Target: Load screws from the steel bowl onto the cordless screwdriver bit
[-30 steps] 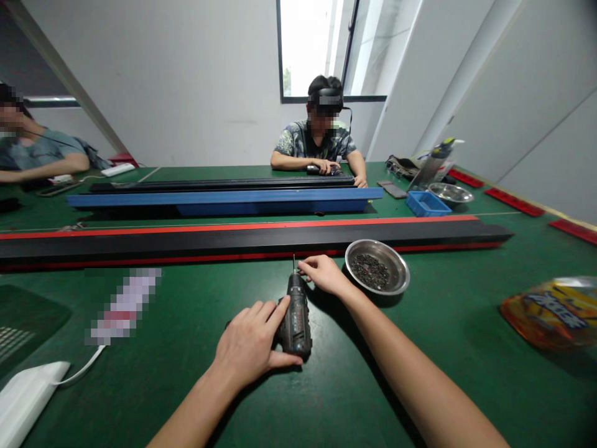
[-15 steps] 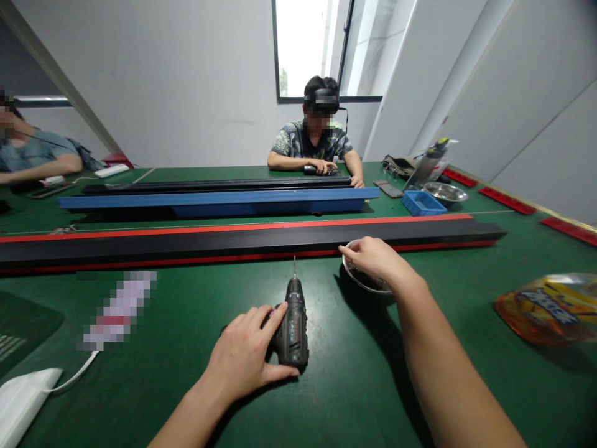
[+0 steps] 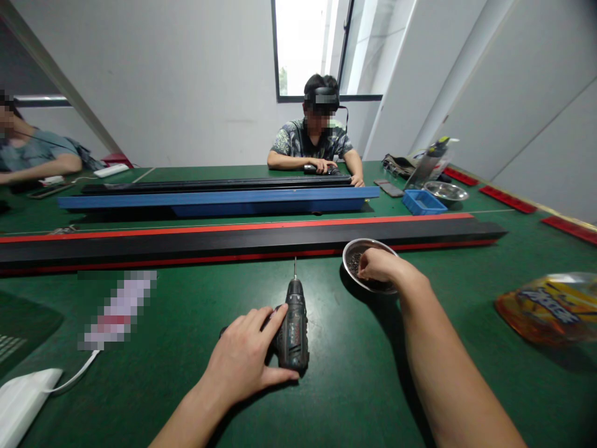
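Note:
My left hand point(image 3: 249, 345) is wrapped round a black cordless drill point(image 3: 295, 330) that lies on its side on the green table, its bit pointing away from me. The tip of the bit ends close to the near red edge of a long black bar point(image 3: 261, 241). To the right, a round metal bowl point(image 3: 347, 270) holds a pile of small dark pieces, perhaps screws. My right hand point(image 3: 380, 264) reaches down into the bowl with its fingers pinched together among the pieces. Whatever is between the fingertips is hidden.
Beyond the black bar lie a blue bar point(image 3: 209, 202) and a blue tray point(image 3: 423, 202). A co-worker point(image 3: 312, 140) sits across the table, another person point(image 3: 40, 149) at far left. An orange-and-yellow packet point(image 3: 548, 308) lies at right, a white cabled block point(image 3: 28, 395) at left.
My right hand has dropped from above the bowl's rim into the pieces, and its fingers have closed together. My left hand and the drill have stayed in place.

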Motion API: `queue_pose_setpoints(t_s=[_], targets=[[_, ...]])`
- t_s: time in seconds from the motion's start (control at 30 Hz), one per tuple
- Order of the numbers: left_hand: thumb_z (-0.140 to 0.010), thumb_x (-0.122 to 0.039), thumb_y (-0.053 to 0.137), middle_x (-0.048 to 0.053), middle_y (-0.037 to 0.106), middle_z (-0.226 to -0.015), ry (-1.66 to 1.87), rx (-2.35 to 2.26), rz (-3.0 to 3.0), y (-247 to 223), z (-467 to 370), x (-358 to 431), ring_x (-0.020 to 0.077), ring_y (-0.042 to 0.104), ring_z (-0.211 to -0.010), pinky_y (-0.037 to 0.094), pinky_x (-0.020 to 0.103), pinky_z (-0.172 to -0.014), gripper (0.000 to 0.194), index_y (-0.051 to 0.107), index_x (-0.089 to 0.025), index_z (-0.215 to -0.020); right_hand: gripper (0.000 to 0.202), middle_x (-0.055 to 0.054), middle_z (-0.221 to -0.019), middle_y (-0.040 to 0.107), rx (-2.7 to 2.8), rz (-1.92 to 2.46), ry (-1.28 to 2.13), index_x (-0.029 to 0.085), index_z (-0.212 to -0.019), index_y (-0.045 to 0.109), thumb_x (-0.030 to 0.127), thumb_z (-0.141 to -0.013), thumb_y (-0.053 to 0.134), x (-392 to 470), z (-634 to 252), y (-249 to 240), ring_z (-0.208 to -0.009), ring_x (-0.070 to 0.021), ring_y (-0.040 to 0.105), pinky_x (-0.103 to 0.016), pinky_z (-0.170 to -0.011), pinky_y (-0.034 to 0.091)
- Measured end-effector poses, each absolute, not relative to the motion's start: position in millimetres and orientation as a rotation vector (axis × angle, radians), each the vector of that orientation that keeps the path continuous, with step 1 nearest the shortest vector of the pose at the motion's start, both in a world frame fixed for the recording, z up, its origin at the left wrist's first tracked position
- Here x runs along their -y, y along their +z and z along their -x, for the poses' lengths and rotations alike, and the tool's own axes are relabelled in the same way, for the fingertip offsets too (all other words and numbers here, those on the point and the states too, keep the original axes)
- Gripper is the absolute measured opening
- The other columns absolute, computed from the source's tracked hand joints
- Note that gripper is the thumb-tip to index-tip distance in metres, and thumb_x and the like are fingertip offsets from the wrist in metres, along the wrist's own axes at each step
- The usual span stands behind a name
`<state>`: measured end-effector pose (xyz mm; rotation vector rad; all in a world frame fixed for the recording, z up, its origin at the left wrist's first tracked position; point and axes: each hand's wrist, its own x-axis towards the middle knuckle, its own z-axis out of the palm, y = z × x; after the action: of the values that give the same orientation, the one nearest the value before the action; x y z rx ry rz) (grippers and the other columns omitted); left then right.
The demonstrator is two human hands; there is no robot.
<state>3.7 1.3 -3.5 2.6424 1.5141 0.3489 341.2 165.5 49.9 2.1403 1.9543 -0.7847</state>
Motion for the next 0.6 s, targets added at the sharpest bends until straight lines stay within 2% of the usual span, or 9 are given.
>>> queue_pose_setpoints(t_s=[0.17,0.4,0.6], targets=[[-0.067,-0.074,0.086,0.017,0.064,-0.134,0.362,-1.514,-2.642,-3,-4,-1,0.0357,0.065,-0.112,0.056,0.050,-0.095,0.112,0.043,-0.021,-0.156,0.010,-0.008,-0.081,0.076,-2.069,-2.170,-0.733,0.017,-0.082,0.080,0.019,-0.084,0.070,-170,-347,51,-0.065,-0.0189,0.069,-0.027,-0.057,0.043],[-0.065,-0.075,0.086,0.017,0.065,-0.133,0.364,-1.480,-2.659,-3,-3,0,0.0361,0.066,-0.112,0.057,0.050,-0.094,0.115,0.044,-0.019,-0.156,0.011,-0.010,-0.087,0.079,-2.346,-2.274,-0.439,0.020,-0.088,0.083,0.023,-0.088,0.072,-166,-340,67,-0.077,-0.0219,0.072,-0.027,-0.063,0.043],[-0.067,-0.076,0.084,0.017,0.065,-0.133,0.367,-1.436,-2.654,-2,-2,1,0.0358,0.066,-0.112,0.057,0.050,-0.094,0.113,0.043,-0.020,-0.156,0.015,-0.008,-0.092,0.080,-2.688,-2.231,-0.483,0.022,-0.089,0.082,0.028,-0.094,0.070,-161,-297,66,-0.086,-0.0230,0.074,-0.027,-0.075,0.048]])
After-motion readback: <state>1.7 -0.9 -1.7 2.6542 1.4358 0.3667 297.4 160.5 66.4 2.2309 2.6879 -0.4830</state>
